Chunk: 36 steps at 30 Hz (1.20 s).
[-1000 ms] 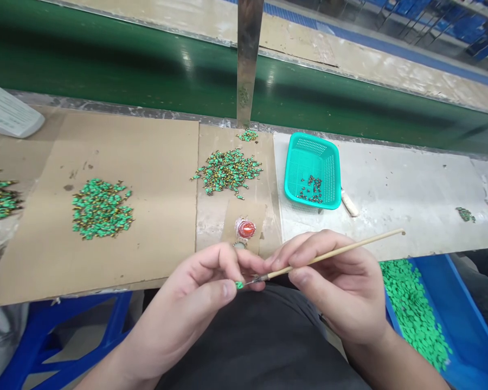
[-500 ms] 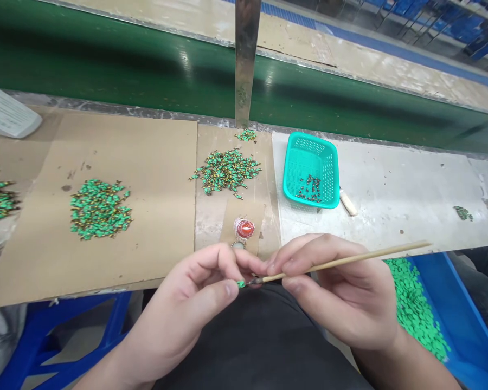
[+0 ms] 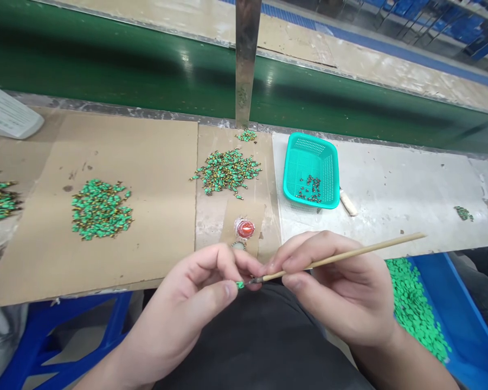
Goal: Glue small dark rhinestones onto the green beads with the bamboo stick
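While the left hand (image 3: 183,309) pinches a small green bead (image 3: 239,284) between thumb and fingertips, near the person's lap, the right hand (image 3: 337,287) grips a slim wooden stick (image 3: 382,246), its tip touching the bead from the right, its shaft angling right and far.

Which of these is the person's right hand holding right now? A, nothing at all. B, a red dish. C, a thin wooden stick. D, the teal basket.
C: the right hand pinches a thin wooden stick between thumb and fingers, its metal tip beside a small green piece.
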### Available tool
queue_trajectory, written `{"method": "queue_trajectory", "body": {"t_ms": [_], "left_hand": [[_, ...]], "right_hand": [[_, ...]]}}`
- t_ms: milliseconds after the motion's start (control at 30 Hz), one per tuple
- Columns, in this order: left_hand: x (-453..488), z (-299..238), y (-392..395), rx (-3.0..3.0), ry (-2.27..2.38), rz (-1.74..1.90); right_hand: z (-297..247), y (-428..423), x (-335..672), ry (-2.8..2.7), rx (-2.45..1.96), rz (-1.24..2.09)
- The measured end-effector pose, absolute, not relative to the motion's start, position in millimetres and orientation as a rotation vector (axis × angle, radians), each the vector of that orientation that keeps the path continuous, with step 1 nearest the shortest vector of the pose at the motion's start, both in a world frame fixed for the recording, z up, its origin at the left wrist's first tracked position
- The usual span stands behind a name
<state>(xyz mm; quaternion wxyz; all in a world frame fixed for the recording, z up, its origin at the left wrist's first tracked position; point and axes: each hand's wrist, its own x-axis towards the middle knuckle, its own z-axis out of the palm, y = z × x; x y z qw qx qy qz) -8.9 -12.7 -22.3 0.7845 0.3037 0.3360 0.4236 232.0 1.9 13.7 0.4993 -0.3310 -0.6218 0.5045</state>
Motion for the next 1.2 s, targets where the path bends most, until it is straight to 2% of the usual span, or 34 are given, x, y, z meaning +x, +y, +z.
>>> {"method": "queue_trajectory", "body": {"t_ms": [1200], "left_hand": [[-8.6,-24.2,-12.5,0.622,0.722,0.907]], "right_hand": [[12.3,-1.1,230.7,-1.419,-0.785,1.227]]}}
